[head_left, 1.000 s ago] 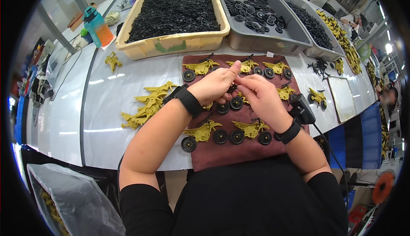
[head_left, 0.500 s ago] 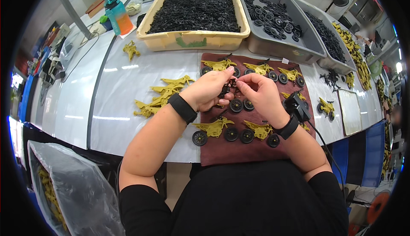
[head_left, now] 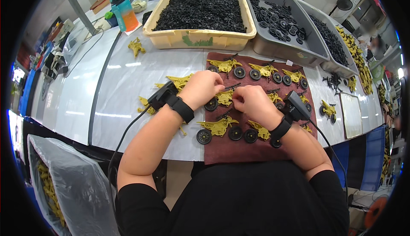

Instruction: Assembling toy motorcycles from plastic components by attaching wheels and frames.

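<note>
Toy motorcycles with yellow bodies and black wheels lie in rows on a maroon cloth (head_left: 213,155). My left hand (head_left: 204,87) is curled at the left of a middle-row toy motorcycle (head_left: 224,98), its fingertips at the yellow body. My right hand (head_left: 255,102) is closed just right of the same toy, thumb and fingers together. Whatever either hand pinches is hidden behind the fingers. A thin black part (head_left: 232,86) shows between the hands, at the top of this toy. In the front row, another toy motorcycle (head_left: 218,127) lies below my hands.
Yellow bodies without wheels (head_left: 177,82) are piled left of the cloth, partly behind my left wrist. Beyond the cloth stand a cream tub (head_left: 200,39) of small black parts and a grey bin (head_left: 290,54) of black wheels. A bottle (head_left: 124,11) stands far left.
My hands were together over the cloth, with small black parts in the left one. They have since parted and come down at a middle-row toy. The view has shifted slightly.
</note>
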The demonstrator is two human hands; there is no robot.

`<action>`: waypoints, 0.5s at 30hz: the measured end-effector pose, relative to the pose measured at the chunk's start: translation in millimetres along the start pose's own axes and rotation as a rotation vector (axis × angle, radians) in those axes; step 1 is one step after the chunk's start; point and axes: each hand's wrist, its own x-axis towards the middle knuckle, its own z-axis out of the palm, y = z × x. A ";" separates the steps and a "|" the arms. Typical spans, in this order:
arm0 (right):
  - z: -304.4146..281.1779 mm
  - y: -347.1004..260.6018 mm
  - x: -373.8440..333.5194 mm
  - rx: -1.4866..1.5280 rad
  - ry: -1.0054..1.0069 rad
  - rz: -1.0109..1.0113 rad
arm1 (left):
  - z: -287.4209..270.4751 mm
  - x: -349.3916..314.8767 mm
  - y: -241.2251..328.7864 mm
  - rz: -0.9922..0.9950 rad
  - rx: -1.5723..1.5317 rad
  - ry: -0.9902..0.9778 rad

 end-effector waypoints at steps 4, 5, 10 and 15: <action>6.5 1.2 0.9 -0.177 -0.071 -0.049 | 12.7 -1.6 -1.0 0.071 0.216 0.002; 8.2 1.7 0.9 -0.211 -0.050 -0.088 | 16.2 -0.7 -4.4 0.069 0.215 0.003; 5.6 -3.0 1.0 -0.216 -0.024 -0.063 | 24.0 4.8 -8.6 0.023 0.315 0.031; -3.1 -8.6 3.1 0.045 -0.041 0.034 | 25.7 7.7 -19.4 0.097 0.267 0.055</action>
